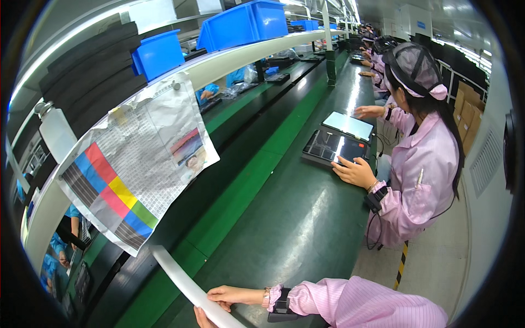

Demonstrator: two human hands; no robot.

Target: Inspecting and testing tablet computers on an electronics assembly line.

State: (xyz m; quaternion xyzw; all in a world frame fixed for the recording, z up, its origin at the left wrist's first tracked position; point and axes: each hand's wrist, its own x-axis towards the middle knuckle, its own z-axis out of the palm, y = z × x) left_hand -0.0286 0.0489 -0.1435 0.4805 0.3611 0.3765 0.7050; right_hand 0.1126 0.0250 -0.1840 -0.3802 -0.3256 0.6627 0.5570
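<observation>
A slim white panel with a rounded edge (183, 281) is seen nearly edge-on, tilted above the bench at the bottom of the view. My right hand (227, 296) comes in from the right in a pink sleeve, its fingers closed on the panel's edge. Of my left hand (202, 318) only some fingers show at the lower rim, against the panel's near side. The panel's face and lower end are cut off. A dark band with a small box circles my right wrist.
A printed sheet with colour blocks (136, 169) hangs from a shelf (229, 50) carrying blue bins (243, 26). Along the green bench (295, 235), a co-worker in pink (421, 158) handles a dark tablet-like device (333, 146) beside a lit screen (349, 125).
</observation>
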